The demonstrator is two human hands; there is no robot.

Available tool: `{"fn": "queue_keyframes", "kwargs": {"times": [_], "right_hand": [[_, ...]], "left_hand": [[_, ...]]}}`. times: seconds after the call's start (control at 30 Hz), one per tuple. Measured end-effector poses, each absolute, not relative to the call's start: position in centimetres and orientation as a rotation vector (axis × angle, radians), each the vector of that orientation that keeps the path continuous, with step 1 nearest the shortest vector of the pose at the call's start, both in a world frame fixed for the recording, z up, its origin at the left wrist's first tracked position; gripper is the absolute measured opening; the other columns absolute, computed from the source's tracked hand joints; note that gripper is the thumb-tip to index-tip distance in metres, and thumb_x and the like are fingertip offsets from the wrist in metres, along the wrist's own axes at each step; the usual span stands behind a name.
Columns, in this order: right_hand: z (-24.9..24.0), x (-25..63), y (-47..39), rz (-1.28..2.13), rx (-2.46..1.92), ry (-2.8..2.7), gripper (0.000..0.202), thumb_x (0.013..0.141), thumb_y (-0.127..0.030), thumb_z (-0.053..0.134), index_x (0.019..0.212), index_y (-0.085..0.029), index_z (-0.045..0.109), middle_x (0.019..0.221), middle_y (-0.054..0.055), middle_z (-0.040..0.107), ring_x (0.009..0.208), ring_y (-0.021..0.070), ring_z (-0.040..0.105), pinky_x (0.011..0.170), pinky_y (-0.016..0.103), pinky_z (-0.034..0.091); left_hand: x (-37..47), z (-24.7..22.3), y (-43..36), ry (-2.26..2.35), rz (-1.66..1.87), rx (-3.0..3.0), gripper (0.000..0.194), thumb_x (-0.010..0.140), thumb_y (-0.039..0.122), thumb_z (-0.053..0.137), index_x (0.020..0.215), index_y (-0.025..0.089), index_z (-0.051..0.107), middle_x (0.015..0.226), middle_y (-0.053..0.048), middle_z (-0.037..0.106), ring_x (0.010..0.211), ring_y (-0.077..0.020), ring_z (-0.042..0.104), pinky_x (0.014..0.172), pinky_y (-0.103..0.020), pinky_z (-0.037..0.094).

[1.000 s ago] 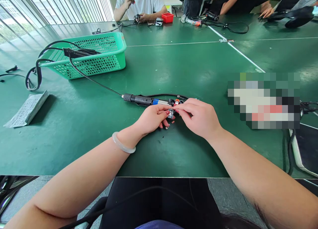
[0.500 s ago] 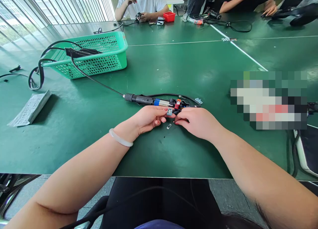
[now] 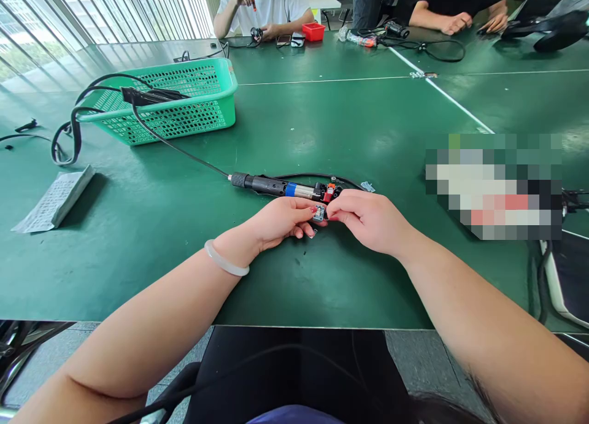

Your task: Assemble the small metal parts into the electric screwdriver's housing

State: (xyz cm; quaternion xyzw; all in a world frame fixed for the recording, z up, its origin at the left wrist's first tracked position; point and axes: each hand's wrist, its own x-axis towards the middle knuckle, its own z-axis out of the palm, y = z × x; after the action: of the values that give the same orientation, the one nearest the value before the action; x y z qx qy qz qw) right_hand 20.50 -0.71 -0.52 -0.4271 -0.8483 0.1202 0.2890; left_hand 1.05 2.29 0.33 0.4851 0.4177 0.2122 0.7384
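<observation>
Between the thumb and fingers of my left hand (image 3: pixel 288 220) is a small circuit board (image 3: pixel 318 213), pale with metallic parts. My right hand (image 3: pixel 368 218) closes in a pinch at the board's right edge; whatever is between its fingertips is too small to make out. Just beyond both hands lies a long black corded tool (image 3: pixel 257 183), its housing open. A blue band, a silver cylinder and a red part (image 3: pixel 329 192) show inside it, while my right hand covers its right end. Under my left fingertips, a small pale piece (image 3: pixel 313 234) lies on the table, partly hidden.
A green basket (image 3: pixel 225 108) with black cables stands at back left. A folded paper bundle (image 3: pixel 55 200) lies left. Another small pale piece (image 3: pixel 367 186) rests behind my right hand. A pixelated area covers the right. Across the table (image 3: pixel 294 148), people sit near a red box (image 3: pixel 313 32).
My left hand and the board have shifted slightly right, over the small pale piece. The right hand has risen from beside the table surface to the board's edge.
</observation>
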Motion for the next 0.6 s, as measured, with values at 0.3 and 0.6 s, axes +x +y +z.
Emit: {"fn": "queue_keyframes", "kwargs": {"times": [0.3,0.6], "right_hand": [[-0.98,20.21,-0.1,0.367,-1.047,-2.231,0.025,0.09,-0.014,0.045,0.082,-0.023,0.067,0.078,0.0,0.06,0.07,0.012,0.054,0.065,0.024,0.041],[-1.02,19.72,-0.19,0.224,-1.167,-2.308,0.027,0.09,-0.015,0.045,0.084,-0.024,0.07,0.082,0.001,0.062,0.072,0.0129,0.057,0.064,0.025,0.041]], "left_hand": [[1.17,0.34,2.19,0.926,0.451,1.089,0.021,0.09,0.007,0.048,0.098,0.008,0.068,0.076,-0.005,0.065,0.047,-0.0028,0.055,0.039,-0.013,0.038],[1.33,0.29,2.18,0.926,0.459,1.132,0.015,0.088,0.008,0.052,0.085,0.008,0.067,0.075,-0.006,0.067,0.046,-0.0028,0.055,0.04,-0.013,0.039]]}}
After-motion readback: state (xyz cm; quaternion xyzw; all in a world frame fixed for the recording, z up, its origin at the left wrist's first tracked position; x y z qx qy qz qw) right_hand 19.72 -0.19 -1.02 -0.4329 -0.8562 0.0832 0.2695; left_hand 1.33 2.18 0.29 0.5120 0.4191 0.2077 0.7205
